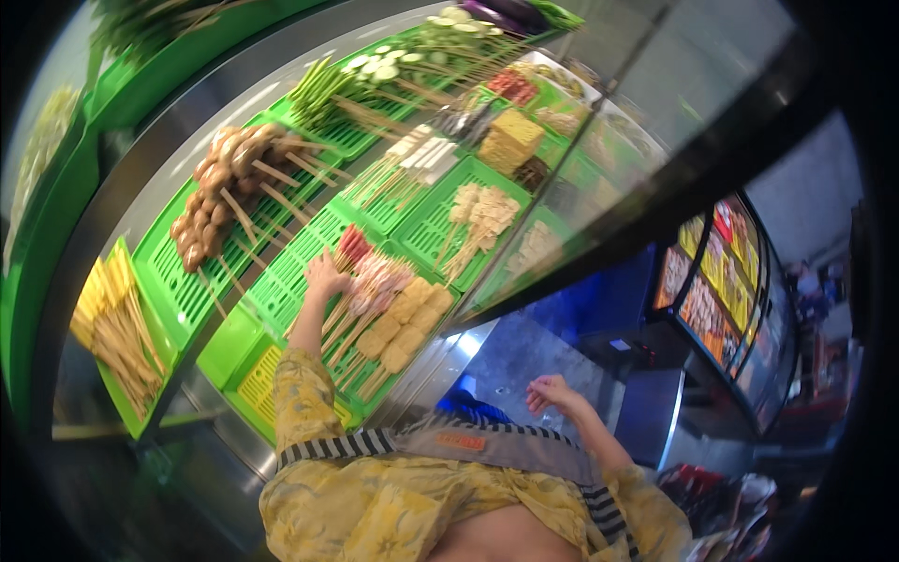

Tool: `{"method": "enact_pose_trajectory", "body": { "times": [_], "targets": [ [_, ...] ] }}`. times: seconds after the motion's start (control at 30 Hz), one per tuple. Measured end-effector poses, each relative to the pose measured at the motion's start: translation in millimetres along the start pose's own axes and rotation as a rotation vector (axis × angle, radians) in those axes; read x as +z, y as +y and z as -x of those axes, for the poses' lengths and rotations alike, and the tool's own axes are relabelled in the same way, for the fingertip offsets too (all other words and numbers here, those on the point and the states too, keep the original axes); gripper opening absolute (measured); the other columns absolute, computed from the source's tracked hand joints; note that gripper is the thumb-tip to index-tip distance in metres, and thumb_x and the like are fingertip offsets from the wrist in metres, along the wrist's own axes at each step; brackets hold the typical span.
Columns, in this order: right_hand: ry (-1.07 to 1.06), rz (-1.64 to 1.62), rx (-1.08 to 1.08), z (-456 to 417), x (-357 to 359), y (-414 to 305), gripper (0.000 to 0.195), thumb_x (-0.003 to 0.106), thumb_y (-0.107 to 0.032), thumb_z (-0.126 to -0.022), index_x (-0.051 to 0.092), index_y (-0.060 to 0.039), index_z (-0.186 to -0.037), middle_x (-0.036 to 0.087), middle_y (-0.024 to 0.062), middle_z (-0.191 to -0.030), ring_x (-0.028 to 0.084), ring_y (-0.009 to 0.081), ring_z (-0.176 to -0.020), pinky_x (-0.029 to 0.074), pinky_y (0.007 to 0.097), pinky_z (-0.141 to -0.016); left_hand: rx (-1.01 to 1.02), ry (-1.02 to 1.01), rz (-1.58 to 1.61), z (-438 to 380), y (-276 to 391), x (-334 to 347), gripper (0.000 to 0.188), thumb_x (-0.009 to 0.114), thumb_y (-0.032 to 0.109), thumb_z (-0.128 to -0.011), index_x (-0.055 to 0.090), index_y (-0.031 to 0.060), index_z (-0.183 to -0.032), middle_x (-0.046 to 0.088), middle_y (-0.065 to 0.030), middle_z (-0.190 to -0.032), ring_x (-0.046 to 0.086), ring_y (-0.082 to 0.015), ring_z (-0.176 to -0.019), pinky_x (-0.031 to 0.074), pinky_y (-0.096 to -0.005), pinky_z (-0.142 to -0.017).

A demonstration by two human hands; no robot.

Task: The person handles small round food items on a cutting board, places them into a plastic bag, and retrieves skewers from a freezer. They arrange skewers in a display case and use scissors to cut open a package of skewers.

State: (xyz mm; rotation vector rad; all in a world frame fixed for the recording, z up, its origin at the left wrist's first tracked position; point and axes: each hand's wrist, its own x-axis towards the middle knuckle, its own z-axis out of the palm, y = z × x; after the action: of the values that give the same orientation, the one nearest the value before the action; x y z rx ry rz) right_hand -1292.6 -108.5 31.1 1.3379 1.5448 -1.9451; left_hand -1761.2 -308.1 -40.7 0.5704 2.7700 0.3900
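My left hand (326,275) reaches over the green slotted trays with its fingers spread, right beside skewers of red food (354,242); whether it touches them I cannot tell. Skewers of pink, meat-like slices (378,279) lie just to its right, and skewers of fried tofu-like squares (406,324) lie beyond those in the same green tray (365,411). Away from the trays, my right hand (548,393) hangs over the floor on the right with its fingers loosely curled; nothing shows in it.
Skewered brown balls or mushrooms (228,183), green vegetables (319,95) and yellow skewers (116,309) fill other trays. A dark-framed glass panel (604,161) slants across the right of the display. Farther right stands a second display case (716,281).
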Motion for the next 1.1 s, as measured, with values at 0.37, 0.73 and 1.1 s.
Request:
{"method": "enact_pose_trajectory", "body": {
  "times": [0.37, 0.73, 1.1],
  "targets": [
    [0.127, -0.007, -0.15, 13.1, -29.7, 41.0, 0.024, 0.047, -0.018, -0.081, 0.052, 0.006, -0.083, 0.059, 0.0145, -0.067, 0.059, 0.0226, -0.051, 0.051, 0.033, -0.042, 0.871, 0.341, -0.583, -73.4, -64.4, 46.3, 0.038, 0.06, 0.033, -0.068, 0.051, 0.0056, -0.094, 0.051, -0.0192, -0.103, 0.056, -0.0323, -0.068, 0.047, -0.0377, -0.053],
    [0.395, -0.377, -0.019, 82.8, -97.3, 229.1, 0.023, 0.046, -0.016, -0.081, 0.052, 0.0056, -0.081, 0.058, 0.016, -0.068, 0.059, 0.0249, -0.052, 0.05, 0.0346, -0.041, -0.22, 0.54, 0.268, 129.1, 66.2, 53.2, 0.062, 0.064, 0.029, -0.06, 0.039, 0.0007, -0.11, 0.043, -0.0224, -0.11, 0.046, -0.0323, -0.09, 0.039, -0.0382, -0.073],
    [0.591, -0.413, 0.018, 175.2, -186.5, 365.6, 0.023, 0.045, -0.017, -0.08, 0.054, 0.003, -0.073, 0.057, 0.0102, -0.059, 0.056, 0.0181, -0.045, 0.048, 0.029, -0.041, 0.072, 0.186, 0.053, 320.8, 302.1, 100.9, 0.072, 0.057, 0.017, -0.065, 0.025, -0.0039, -0.125, 0.032, -0.0254, -0.121, 0.032, -0.0353, -0.112, 0.026, -0.0395, -0.095]
  ]
}}
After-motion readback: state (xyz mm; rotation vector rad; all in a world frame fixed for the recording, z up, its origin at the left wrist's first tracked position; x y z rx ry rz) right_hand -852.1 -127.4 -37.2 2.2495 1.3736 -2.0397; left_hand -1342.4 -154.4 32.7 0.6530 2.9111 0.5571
